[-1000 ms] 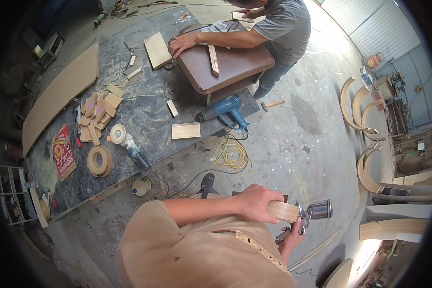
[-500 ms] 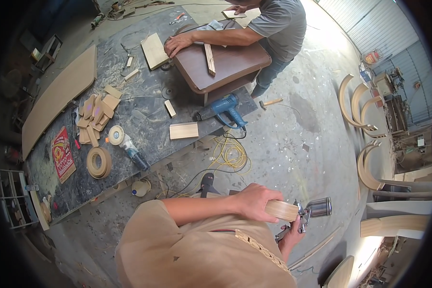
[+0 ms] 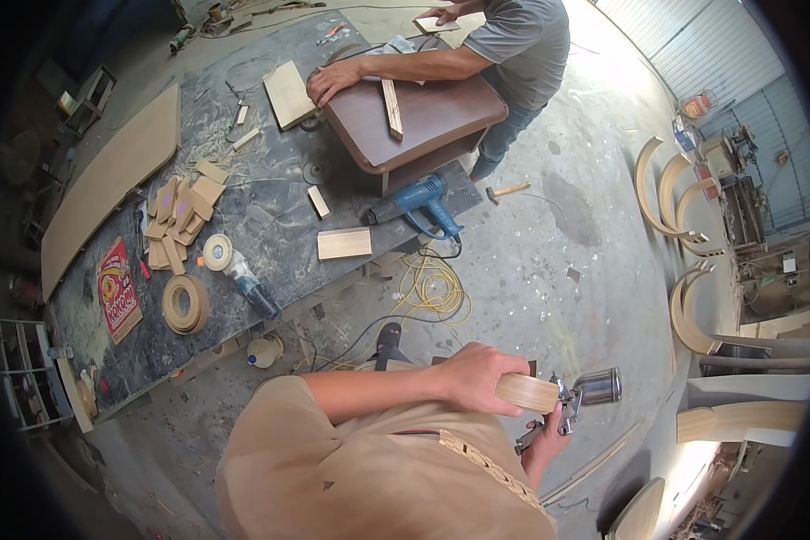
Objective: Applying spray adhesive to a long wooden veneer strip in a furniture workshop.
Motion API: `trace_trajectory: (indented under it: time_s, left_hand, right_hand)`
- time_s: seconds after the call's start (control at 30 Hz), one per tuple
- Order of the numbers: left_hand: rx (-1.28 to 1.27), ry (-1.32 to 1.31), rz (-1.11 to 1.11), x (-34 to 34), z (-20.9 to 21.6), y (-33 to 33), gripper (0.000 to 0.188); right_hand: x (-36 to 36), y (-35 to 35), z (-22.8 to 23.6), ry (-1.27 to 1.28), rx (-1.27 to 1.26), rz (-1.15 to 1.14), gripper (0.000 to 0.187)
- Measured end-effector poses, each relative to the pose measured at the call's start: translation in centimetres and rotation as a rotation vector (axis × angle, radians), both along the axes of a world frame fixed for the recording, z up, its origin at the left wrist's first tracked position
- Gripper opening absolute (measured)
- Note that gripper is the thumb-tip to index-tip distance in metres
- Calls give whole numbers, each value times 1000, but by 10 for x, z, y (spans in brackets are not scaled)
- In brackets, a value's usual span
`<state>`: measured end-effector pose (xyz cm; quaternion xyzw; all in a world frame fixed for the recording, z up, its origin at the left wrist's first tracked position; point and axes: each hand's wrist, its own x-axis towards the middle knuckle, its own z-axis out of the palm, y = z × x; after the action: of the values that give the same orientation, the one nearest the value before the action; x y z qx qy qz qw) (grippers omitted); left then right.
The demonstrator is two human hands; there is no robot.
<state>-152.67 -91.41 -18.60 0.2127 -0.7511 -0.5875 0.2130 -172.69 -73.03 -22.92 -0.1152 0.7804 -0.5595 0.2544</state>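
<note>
My left hand is closed around a light wooden piece with a rounded end, held in front of my body at the right. Just beyond that piece, my right hand grips a metal spray gun. The gun's silver cup points to the right, and its nozzle end is close to the wood. Part of a dark flat edge shows behind my left hand; I cannot make out what it belongs to. The lower part of my right hand is hidden by my clothing.
A dark workbench holds a blue heat gun, an angle grinder, edge-banding rolls and wood blocks. A co-worker leans on a brown cabinet. Yellow cord coils on the floor; curved wooden parts stand right.
The co-worker has shifted slightly to the left. A dark edge shows more beside the wooden piece, and a faint mist appears over the floor beyond the spray gun. My hands are almost still.
</note>
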Motion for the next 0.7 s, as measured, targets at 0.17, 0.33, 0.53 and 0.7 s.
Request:
trace_trajectory:
  time_s: [0.17, 0.33, 0.53, 0.7]
  left_hand:
    - [5, 2, 1, 1, 1, 0, 48]
    - [-15, 12, 17, 2, -1, 2, 48]
    - [-3, 11, 3, 0, -1, 1, 49]
    - [-6, 4, 2, 1, -1, 0, 49]
  right_hand:
    - [1, -1, 1, 5, 5, 4, 41]
    - [4, -2, 4, 3, -1, 10, 41]
    - [7, -2, 6, 20, -1, -3, 42]
    - [10, -5, 9, 11, -3, -2, 43]
